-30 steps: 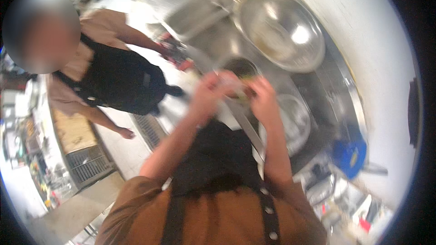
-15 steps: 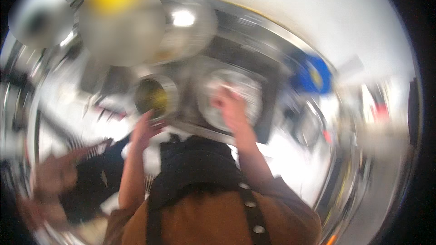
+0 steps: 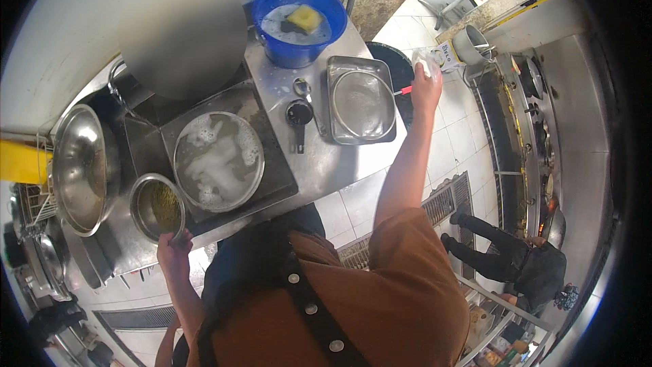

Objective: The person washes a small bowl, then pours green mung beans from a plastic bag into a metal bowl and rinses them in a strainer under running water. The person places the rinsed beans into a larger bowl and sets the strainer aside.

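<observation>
My left hand [image 3: 175, 248] is closed on the near rim of a steel pot [image 3: 138, 216] that has yellow-green matter inside. The pot stands at the sink edge, beside a round basin [image 3: 252, 187] of cloudy, foamy water. My right arm stretches out to the far right. There my right hand [image 3: 427, 88] is closed on a crumpled, clear whitish plastic piece [image 3: 424, 60], over the edge of a black bin [image 3: 388, 56]. Just left of that hand, a red handle [image 3: 405, 90] sticks out beside a steel tray [image 3: 339, 137] with a round strainer [image 3: 362, 105] in it.
A blue bucket [image 3: 288, 54] holds suds and a yellow sponge [image 3: 305, 19]. A spoon [image 3: 303, 88] and a black scoop [image 3: 299, 114] lie on the steel counter. A large steel bowl [image 3: 78, 177] leans at left. A person in dark clothes [image 3: 519, 258] stands by the stoves.
My right hand has left the foamy basin and reached far right, now holding the plastic piece. My left hand has closed on the pot's rim. The view has turned right and sharpened.
</observation>
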